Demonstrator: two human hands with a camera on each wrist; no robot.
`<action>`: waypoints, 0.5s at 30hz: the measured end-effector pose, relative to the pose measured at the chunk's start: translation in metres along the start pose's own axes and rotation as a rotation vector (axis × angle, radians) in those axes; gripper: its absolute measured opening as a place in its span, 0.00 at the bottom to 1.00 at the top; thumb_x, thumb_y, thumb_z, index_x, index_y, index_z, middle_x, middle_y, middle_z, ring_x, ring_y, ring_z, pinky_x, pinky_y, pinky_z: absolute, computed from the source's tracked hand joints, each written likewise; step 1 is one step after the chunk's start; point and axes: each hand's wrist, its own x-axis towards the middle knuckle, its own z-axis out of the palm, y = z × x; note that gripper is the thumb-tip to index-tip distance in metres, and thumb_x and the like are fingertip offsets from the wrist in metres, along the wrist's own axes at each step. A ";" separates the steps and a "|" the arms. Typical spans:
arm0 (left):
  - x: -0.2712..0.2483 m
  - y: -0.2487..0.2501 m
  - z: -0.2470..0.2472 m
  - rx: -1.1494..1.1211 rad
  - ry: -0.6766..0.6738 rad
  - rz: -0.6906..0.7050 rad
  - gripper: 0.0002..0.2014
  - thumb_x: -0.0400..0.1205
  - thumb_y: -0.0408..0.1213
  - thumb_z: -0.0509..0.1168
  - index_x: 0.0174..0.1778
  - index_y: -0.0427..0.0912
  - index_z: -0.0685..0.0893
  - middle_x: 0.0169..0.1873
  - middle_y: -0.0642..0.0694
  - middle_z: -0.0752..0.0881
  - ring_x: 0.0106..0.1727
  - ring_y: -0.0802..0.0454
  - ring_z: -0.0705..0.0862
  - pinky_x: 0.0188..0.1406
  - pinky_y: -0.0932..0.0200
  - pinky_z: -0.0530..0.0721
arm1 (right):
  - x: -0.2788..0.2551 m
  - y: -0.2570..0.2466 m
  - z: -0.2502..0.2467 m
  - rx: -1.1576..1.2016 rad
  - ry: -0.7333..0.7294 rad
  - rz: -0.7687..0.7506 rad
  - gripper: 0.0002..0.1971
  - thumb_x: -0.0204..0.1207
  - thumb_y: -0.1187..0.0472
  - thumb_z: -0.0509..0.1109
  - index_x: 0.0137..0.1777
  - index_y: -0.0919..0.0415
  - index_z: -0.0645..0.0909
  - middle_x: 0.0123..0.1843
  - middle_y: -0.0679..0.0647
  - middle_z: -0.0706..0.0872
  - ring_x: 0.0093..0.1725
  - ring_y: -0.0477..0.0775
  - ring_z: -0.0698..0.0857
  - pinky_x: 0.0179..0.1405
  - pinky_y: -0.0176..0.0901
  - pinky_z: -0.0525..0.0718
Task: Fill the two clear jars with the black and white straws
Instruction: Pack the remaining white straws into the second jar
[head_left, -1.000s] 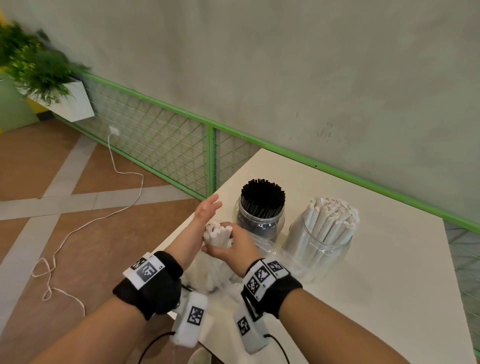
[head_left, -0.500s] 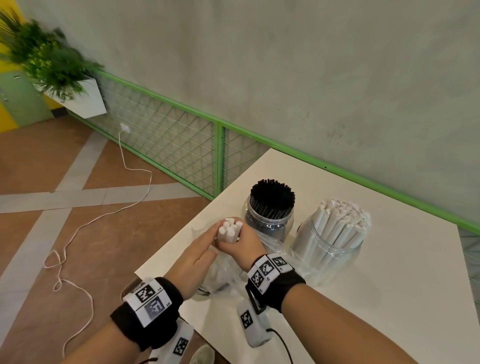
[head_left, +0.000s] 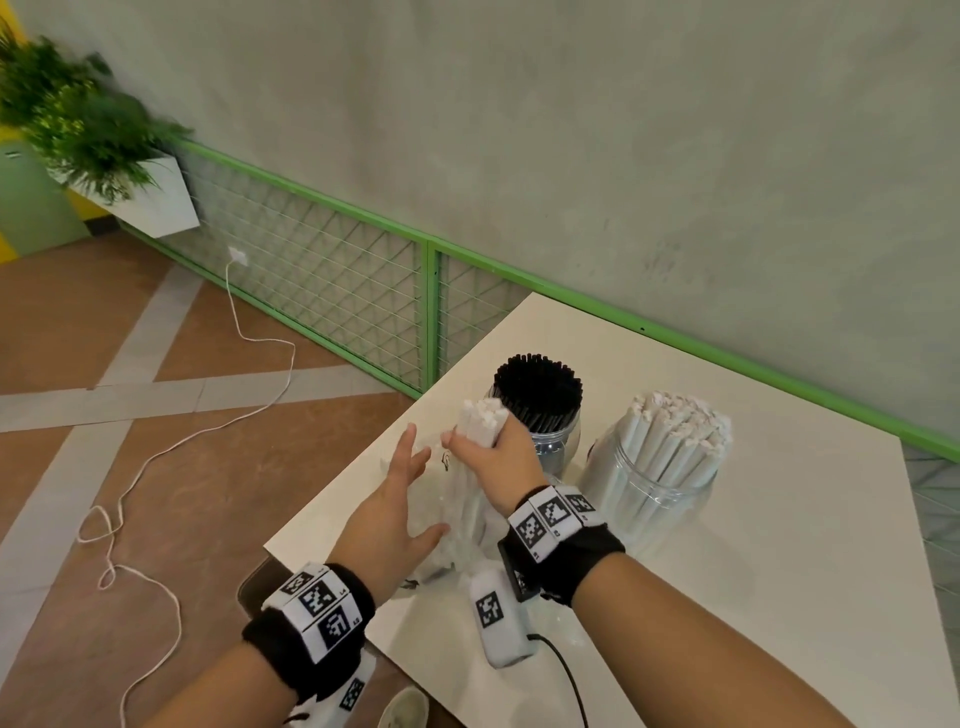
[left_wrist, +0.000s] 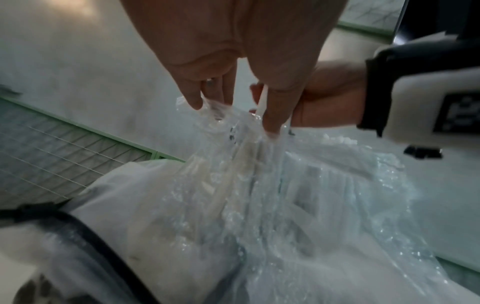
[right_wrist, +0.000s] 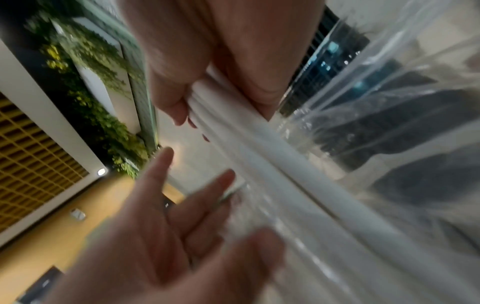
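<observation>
My right hand (head_left: 488, 452) grips a bundle of white straws (head_left: 480, 420), held upright and partly out of a clear plastic bag (head_left: 457, 514) at the table's near left corner. In the right wrist view my fingers (right_wrist: 171, 102) curl round the straws (right_wrist: 272, 156). My left hand (head_left: 400, 488) is flat, fingers straight, against the bag's left side; its fingertips (left_wrist: 270, 115) touch the crinkled plastic (left_wrist: 259, 185). Behind stand a clear jar packed with black straws (head_left: 537, 389) and a clear jar packed with white straws (head_left: 675, 441).
The white table (head_left: 753, 597) ends close to my left hand, with brown floor and a loose white cable (head_left: 171, 441) below. A green mesh railing (head_left: 332, 280) and grey wall run behind. A planter (head_left: 88, 130) hangs at far left.
My right hand has lifted the white straw bundle higher out of the bag. My left hand has let go of the bundle and dropped lower onto the bag's side.
</observation>
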 end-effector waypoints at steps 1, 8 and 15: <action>0.000 -0.002 0.002 0.028 -0.007 0.001 0.58 0.73 0.40 0.75 0.75 0.67 0.30 0.77 0.59 0.66 0.71 0.55 0.76 0.63 0.65 0.73 | 0.000 -0.005 -0.004 0.020 0.029 -0.011 0.08 0.72 0.62 0.77 0.45 0.54 0.80 0.38 0.43 0.85 0.36 0.31 0.84 0.36 0.25 0.78; -0.005 -0.014 0.013 0.182 -0.090 0.021 0.47 0.76 0.42 0.71 0.78 0.65 0.41 0.76 0.59 0.68 0.70 0.54 0.75 0.64 0.63 0.73 | -0.022 -0.005 -0.053 0.067 0.256 -0.022 0.13 0.70 0.59 0.79 0.51 0.60 0.82 0.44 0.53 0.87 0.46 0.51 0.87 0.43 0.41 0.85; -0.007 -0.015 0.028 0.264 -0.196 -0.011 0.36 0.79 0.43 0.67 0.79 0.58 0.54 0.77 0.53 0.67 0.76 0.53 0.66 0.72 0.62 0.64 | -0.051 0.056 -0.060 -0.129 0.187 0.135 0.21 0.68 0.59 0.80 0.59 0.59 0.78 0.48 0.48 0.86 0.47 0.43 0.84 0.39 0.29 0.80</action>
